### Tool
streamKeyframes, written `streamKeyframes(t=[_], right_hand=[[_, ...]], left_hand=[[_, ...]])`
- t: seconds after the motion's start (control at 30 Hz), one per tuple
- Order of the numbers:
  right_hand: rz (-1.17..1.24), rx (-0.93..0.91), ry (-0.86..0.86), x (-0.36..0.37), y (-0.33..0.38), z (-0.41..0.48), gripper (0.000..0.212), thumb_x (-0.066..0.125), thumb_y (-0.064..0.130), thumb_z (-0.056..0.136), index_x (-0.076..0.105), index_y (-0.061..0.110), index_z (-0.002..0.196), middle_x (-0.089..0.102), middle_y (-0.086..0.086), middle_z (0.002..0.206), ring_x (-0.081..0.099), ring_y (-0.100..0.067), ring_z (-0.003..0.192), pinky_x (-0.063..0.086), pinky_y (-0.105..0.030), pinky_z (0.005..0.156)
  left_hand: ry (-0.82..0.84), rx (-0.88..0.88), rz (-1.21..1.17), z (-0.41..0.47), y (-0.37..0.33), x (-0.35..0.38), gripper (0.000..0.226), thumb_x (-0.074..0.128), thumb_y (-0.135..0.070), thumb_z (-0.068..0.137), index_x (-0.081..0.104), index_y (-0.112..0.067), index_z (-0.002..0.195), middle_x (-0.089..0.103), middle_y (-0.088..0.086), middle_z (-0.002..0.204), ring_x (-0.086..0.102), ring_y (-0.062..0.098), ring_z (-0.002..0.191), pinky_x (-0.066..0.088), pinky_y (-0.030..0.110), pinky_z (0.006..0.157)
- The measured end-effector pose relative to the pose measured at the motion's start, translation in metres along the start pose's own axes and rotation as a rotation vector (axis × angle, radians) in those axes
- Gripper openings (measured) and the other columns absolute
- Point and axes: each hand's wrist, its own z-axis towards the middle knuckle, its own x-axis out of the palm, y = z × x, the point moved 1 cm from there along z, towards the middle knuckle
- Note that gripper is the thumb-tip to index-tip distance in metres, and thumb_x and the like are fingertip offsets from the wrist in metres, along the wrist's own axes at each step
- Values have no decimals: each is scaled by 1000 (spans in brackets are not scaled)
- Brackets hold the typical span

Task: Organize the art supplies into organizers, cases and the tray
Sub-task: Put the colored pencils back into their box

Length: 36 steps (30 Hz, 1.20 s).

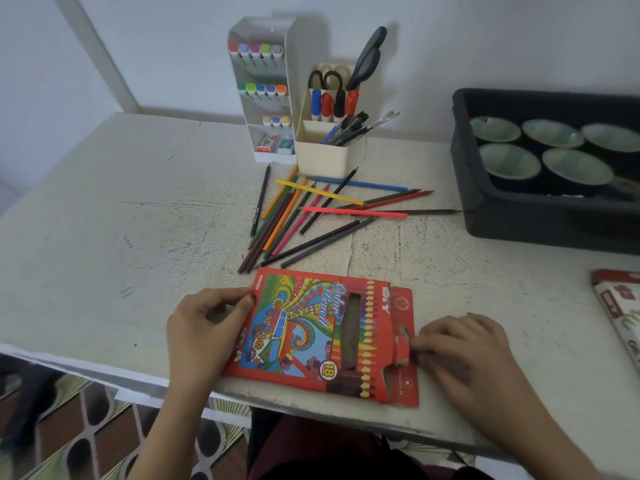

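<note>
The pencil box (311, 334) lies flat on the tabletop (104, 237) at lower centre of the frame. The left hand (204, 337) grips its left edge, and the right hand (464, 355) pinches its end flap (401, 344). Loose pencils (311, 216) lie scattered at centre, and the tray (485, 209) sits at upper right.

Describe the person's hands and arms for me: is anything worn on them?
The left hand and right hand are bare: no gloves, rings, watch or bracelets show. The left forearm and right forearm are uncovered, with no sleeve in view.
</note>
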Motion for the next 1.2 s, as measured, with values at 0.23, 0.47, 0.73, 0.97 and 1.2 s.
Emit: streamKeyframes(t=[0.23,0.47,0.73,0.97,1.2], right_hand=[[7,56,-27,-4,5,-11,24,49,46,79,57,45,102,55,28,90,48,9,93,25,-22,88],[-44,114,-12,-6,4,-19,10,47,47,81,56,45,86,54,29,84,48,9,86,25,-24,79],[74,40,31,8,26,-23,15,53,47,80,60,46,93,53,25,84,49,8,85,26,-20,87],[71,92,19,2,27,-27,10,51,44,80,56,45,89,53,28,91,50,9,89,25,-16,89],[68,83,37,15,33,-27,9,53,45,79,57,44,86,46,26,90,46,7,88,24,-15,88]], left_hand=[[-12,-4,46,-1,-1,1,16,70,-21,82,68,-37,80,67,-13,72,62,8,71,49,26,60],[-9,20,126,-2,-6,5,6,67,-22,83,71,-24,87,62,-9,66,58,6,64,38,19,54],[-22,44,144,-3,-2,5,8,66,-21,83,71,-25,88,61,-9,67,56,13,71,40,22,61],[-31,58,142,-3,0,5,10,64,-20,85,71,-22,91,61,-11,70,56,12,74,39,19,61],[-41,83,151,-2,3,6,9,63,-19,86,70,-22,91,60,-11,71,57,16,75,41,20,61]])
